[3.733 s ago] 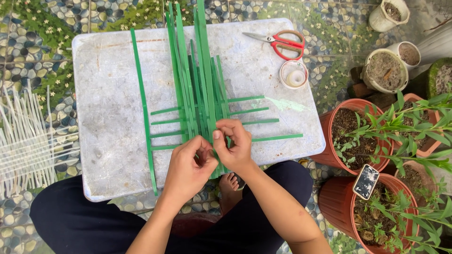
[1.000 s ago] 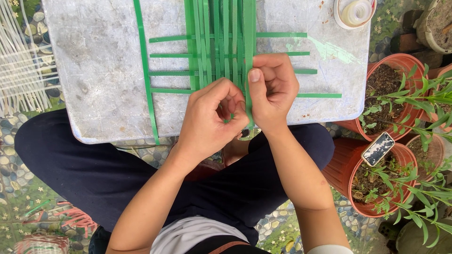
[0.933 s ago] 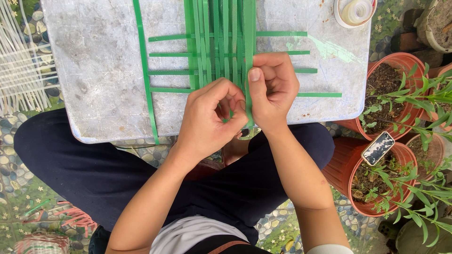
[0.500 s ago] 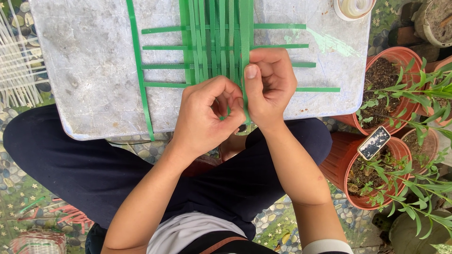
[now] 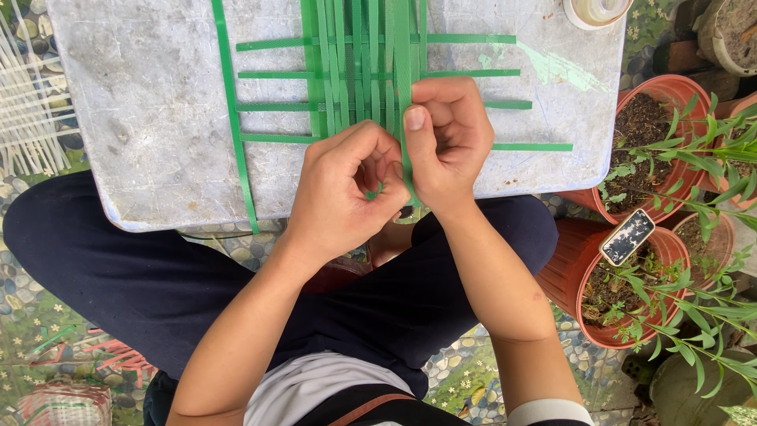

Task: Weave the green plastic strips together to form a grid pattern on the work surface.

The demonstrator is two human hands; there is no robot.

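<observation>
The right hand (image 5: pixel 449 142) was closed around one green strip (image 5: pixel 404 87), with the thumb pressed flat on top of it and the fingers curled behind. This strip ran upright, away from the person, at the right side of a bundle of similar strips. The left hand (image 5: pixel 347 193) sat just beside the right one, touching it, and its fingers were bent in to pinch the lower end of a green strip; a small green piece showed between the thumb and the fingers.

Both hands worked at the near edge of the woven green strips (image 5: pixel 363 79), where several upright strips crossed four strips that lay sideways. One long single strip (image 5: pixel 233 118) lay apart on the left, slightly tilted. All of this rested on a flat grey board (image 5: pixel 134 118), which lay over the person's knees in dark trousers.

At the far right corner of the board stood a small white round container (image 5: pixel 595 9). To the right, on the pebble ground, were terracotta pots with green plants (image 5: pixel 646 150). On the left lay a bundle of white strips (image 5: pixel 31 118).
</observation>
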